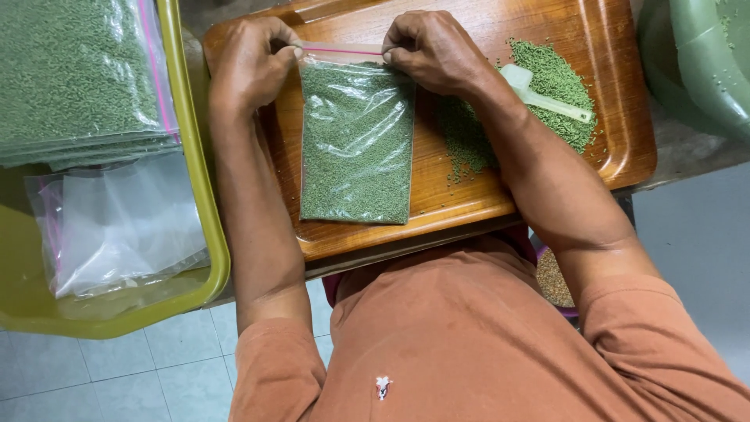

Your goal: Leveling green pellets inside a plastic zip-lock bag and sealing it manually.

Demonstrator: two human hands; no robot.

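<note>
Both hands pinched the bag's (357, 141) pink zip strip (341, 51) over the tray (617, 148): left hand (251, 62), right hand (432, 51). Pressing evenly along it seemed best.

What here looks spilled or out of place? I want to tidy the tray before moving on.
Loose green pellets lie heaped on the brown wooden tray, with stray grains scattered toward its front edge. A pale green plastic scoop lies in the heap. The clear zip bag of pellets looks intact.
</note>
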